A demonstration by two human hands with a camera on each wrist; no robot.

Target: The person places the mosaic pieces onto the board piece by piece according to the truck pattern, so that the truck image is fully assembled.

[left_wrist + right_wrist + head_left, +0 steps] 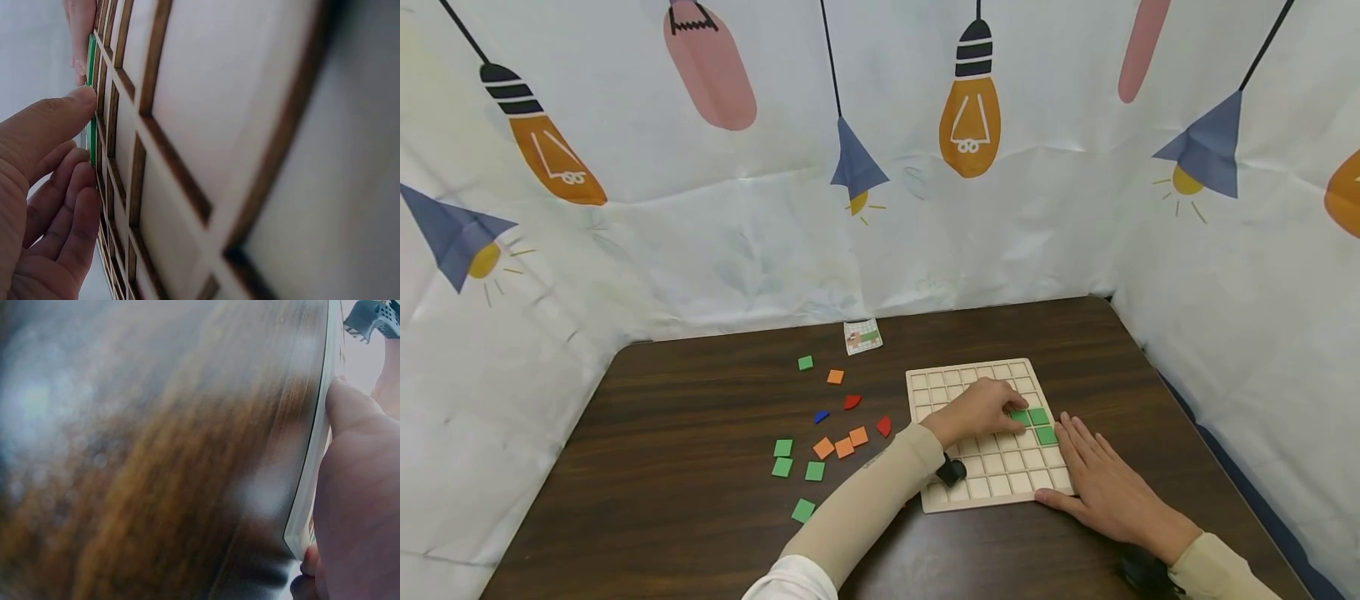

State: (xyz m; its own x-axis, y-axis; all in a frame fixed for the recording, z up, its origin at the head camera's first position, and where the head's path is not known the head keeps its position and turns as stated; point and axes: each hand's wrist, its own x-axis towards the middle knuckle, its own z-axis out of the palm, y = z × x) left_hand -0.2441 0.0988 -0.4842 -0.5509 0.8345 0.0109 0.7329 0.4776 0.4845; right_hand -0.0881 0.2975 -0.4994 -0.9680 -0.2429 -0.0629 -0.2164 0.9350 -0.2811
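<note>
My left hand reaches over the wooden grid board, thumb and fingers pinching a green square tile at one of its cells. Beside that piece, two more green tiles sit in neighbouring cells near the board's right edge. The left wrist view shows the thumb on the green edge, with the other fingers curled below. My right hand lies with straight fingers along the right side of the board, its thumb at the near right corner. In the right wrist view, the thumb rests against the board's rim.
Left of the board, several loose green tiles, orange squares, red pieces and a blue piece lie on the dark wooden table. A small pattern card lies near the far edge. White printed cloth hangs behind.
</note>
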